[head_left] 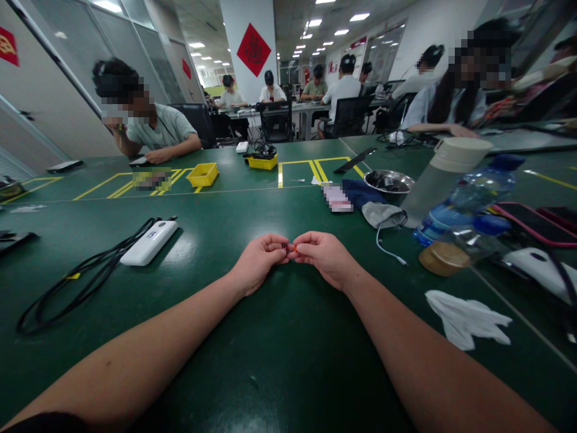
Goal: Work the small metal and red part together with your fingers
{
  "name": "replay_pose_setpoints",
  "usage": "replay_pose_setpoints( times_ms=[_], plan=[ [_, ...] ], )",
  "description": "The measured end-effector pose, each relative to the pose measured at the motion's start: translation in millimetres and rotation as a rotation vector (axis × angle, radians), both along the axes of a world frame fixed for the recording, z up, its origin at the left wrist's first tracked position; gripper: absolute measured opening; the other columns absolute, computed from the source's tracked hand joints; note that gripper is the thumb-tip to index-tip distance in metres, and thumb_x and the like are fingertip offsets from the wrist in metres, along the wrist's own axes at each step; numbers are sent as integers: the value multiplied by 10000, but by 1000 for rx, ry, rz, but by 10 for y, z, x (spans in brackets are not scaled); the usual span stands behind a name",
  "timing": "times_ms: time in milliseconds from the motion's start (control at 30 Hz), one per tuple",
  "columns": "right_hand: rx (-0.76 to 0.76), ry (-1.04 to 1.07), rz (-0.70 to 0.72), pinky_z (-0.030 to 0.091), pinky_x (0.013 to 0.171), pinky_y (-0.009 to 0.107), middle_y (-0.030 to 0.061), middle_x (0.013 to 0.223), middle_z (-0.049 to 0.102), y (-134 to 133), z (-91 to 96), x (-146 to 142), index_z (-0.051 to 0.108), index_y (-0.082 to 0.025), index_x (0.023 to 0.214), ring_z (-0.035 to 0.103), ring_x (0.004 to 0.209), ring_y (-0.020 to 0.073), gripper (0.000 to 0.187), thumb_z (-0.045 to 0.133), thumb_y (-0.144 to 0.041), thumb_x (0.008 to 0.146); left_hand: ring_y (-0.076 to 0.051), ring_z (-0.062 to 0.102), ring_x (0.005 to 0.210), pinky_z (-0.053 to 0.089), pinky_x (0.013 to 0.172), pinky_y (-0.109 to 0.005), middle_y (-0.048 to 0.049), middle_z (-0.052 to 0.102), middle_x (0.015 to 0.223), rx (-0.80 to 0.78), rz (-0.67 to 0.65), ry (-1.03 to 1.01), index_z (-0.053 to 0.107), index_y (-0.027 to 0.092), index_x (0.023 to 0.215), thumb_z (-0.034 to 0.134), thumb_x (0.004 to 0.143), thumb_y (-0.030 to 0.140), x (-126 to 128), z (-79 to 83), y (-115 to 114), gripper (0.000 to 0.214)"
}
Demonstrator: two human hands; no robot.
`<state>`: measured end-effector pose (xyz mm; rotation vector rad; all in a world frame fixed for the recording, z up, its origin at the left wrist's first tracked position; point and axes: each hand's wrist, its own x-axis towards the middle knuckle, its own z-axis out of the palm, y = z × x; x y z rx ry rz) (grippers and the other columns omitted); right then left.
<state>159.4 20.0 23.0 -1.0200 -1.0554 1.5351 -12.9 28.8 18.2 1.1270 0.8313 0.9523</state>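
My left hand (258, 261) and my right hand (325, 257) meet at the fingertips over the green table, thumbs pressed to the index fingers. Between the left fingertips shows a small dark red piece (285, 246). A tiny orange-red piece (295, 248) is pinched in the right fingertips, close beside it. Both are too small and too covered by fingers to name their kind, and I cannot tell whether they are joined. Left of my hands lies a white power bank (150, 243) with a black cable (97, 264).
On the right stand a tumbler (444, 174), a blue-capped water bottle (466, 195) and a bottle of brown drink (446, 257), near a crumpled white tissue (469, 319). Farther back are a metal bowl (390, 191), yellow trays (202, 174) and a dark cloth pouch (360, 192). People sit around.
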Motion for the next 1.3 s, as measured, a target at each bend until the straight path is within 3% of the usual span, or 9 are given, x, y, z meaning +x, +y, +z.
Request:
replay_pose_setpoints(
  times_ms=[300, 600, 833, 1000, 1167, 1300],
  plan=[
    [216, -213, -3, 554, 696, 315, 62, 757, 711, 6, -66, -13, 669, -148, 846, 686, 743, 179, 133, 688, -204, 726, -148, 670, 813, 511, 797, -294, -48, 708, 853, 99, 27, 143, 649, 159, 957, 657, 754, 156, 0, -16, -23, 204],
    [105, -151, -44, 570, 690, 299, 79, 792, 710, 12, -17, -20, 669, -138, 838, 694, 731, 168, 102, 643, -223, 789, -136, 662, 791, 502, 754, -266, -50, 713, 886, 123, 31, 161, 664, 159, 977, 648, 748, 142, 15, -30, -21, 230],
    [12, -34, -24, 567, 675, 290, 96, 758, 709, 34, -5, -9, 685, -139, 835, 692, 718, 170, 188, 616, -313, 841, -154, 672, 817, 508, 786, -294, -64, 722, 907, 102, 38, 167, 679, 164, 1009, 664, 748, 172, 1, -44, -8, 261],
    [28, -52, -23, 557, 693, 302, 87, 781, 708, 30, -11, -13, 686, -147, 831, 685, 741, 172, 168, 647, -309, 807, -158, 675, 792, 512, 768, -289, -56, 724, 847, 77, 51, 169, 680, 164, 1011, 679, 732, 169, 3, -40, -12, 279],
    [139, -131, -28, 510, 653, 276, 49, 766, 695, 12, -39, -16, 667, -154, 811, 641, 701, 141, 117, 694, -230, 726, -167, 672, 794, 516, 752, -292, -56, 725, 854, 92, 50, 176, 682, 176, 1021, 686, 757, 239, 3, -1, -41, 271],
    [171, -170, -39, 482, 631, 266, 34, 744, 686, 9, -40, -16, 659, -156, 809, 625, 682, 133, 103, 660, -172, 707, -168, 667, 840, 509, 817, -305, -66, 721, 891, 162, 60, 215, 696, 168, 983, 653, 787, 242, 1, 3, -32, 213]
  ],
)
